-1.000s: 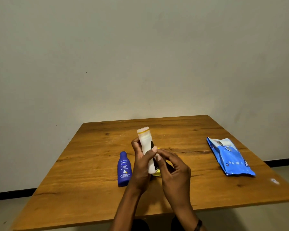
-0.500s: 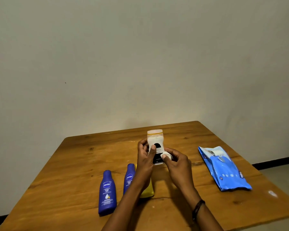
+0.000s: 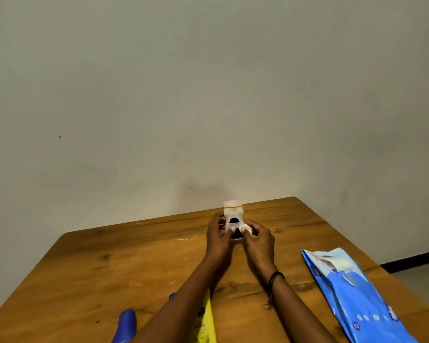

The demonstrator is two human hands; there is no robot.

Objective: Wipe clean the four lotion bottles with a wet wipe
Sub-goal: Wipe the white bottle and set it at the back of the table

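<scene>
Starting at the near left of the desk (image 3: 84,268), there's a blue bottle (image 3: 128,323) with only its top end in frame. A second blue one (image 3: 172,296) barely peeks out from behind the left forearm. A yellow bottle (image 3: 207,318) lies just right of that, half hidden by the same arm. All three sit close to the body and well apart from the action.

Farther out, the left hand (image 3: 218,237) is wrapped around the lower left side of the white bottle (image 3: 233,215), fingers curled round it. The bottle stands upright, long axis vertical, cap end up, poking out above both hands over the far middle of the desk. I can't tell if its base touches the wood.

The right hand (image 3: 259,240) is right up against it on the other side, pinching a small white wad, pretty sure that's the wet wipe (image 3: 247,230), onto the lower front. So both hands are together, clamped around one bottle.

My guess is the next rub depends on that vertical axis: the left hand steadies or turns, the right hand strokes up toward the cap.

The pack of wipes (image 3: 352,293) lies off to the right, near the right forearm.
</scene>
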